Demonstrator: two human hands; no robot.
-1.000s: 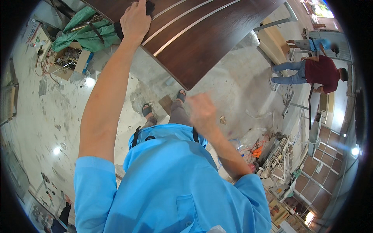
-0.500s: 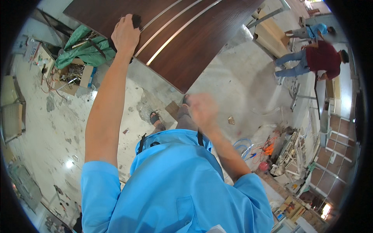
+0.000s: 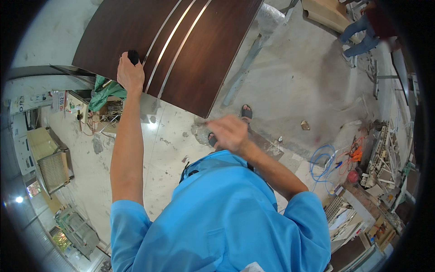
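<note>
A dark brown wood-grain panel (image 3: 108,41) with three shiny metal strips (image 3: 168,45) tilts in front of me. At its near left edge my left hand (image 3: 130,75) is closed around a small black object (image 3: 132,56), which rests against the panel's face; its kind is mostly hidden by the fingers. My right hand (image 3: 229,133) hovers just below the panel's near corner, apart from it. Its fingers are curled in and slightly blurred, and whatever they may hold does not show.
Green cloth (image 3: 106,94) and a box of tangled parts (image 3: 111,111) lie at left by a mesh-backed chair (image 3: 52,170). To the right are a blue hose (image 3: 322,163), orange cord (image 3: 357,152) and stacked scrap (image 3: 383,154). A person in jeans (image 3: 362,36) stands far right.
My view has shifted, so the panel sits further left. My right hand has moved left toward the panel's near corner. The left hand keeps its hold on the black object.
</note>
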